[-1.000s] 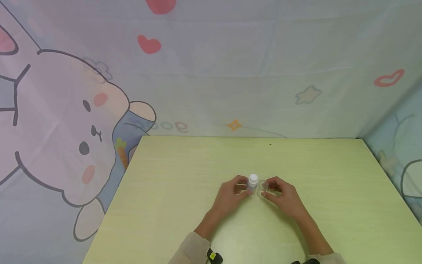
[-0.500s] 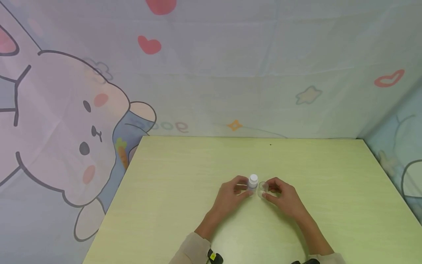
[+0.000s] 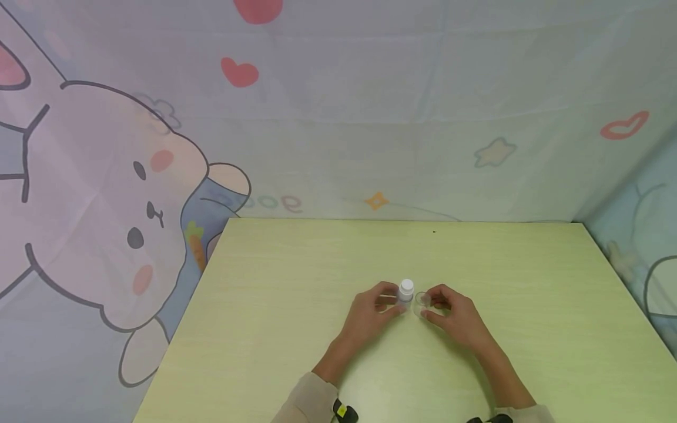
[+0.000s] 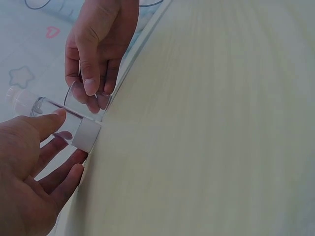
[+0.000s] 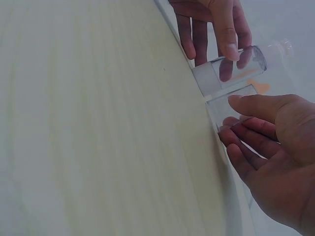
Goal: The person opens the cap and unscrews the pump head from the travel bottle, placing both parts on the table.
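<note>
Upright on the table stands a small clear bottle [image 3: 405,290] with a white top and a white band at its base. My left hand [image 3: 367,314] grips it between thumb and fingers; the left wrist view shows the thumb across the bottle's clear side [image 4: 74,120]. Just to its right, my right hand [image 3: 458,316] pinches a clear, open-rimmed cup or cover [image 3: 422,298] by its far side. In the right wrist view this clear piece [image 5: 220,106] has its lower edge at the tabletop, close beside the bottle [image 5: 243,66]. Whether the two touch is hard to tell.
Both hands work over the middle of a pale yellow-green table [image 3: 296,264]. A tiny dark speck [image 3: 434,231] lies near the back edge. Behind the table hangs a printed cloth [image 3: 338,117], and another cloth borders the right side.
The clear cup or cover has shifted slightly to the right and nearer to me, with my right hand still holding it. My left hand and the bottle have stayed in place.
</note>
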`<action>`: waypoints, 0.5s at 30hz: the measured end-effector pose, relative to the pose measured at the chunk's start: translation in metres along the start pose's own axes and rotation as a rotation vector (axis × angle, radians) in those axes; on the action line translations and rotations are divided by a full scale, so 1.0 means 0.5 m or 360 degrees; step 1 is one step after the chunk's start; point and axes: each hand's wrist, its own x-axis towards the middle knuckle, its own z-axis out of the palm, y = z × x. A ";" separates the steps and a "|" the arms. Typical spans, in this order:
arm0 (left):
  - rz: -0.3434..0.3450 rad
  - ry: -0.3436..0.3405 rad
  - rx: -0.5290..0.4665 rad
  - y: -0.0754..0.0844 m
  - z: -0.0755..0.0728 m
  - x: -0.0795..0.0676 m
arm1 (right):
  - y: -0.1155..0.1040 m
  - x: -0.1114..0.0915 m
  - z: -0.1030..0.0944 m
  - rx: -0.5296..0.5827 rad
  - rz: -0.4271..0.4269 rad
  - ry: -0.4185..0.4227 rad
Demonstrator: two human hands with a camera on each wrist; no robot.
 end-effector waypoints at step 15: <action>-0.0017 -0.0002 0.0015 0.004 -0.002 -0.002 | -0.002 0.000 0.001 -0.0022 0.0032 -0.0008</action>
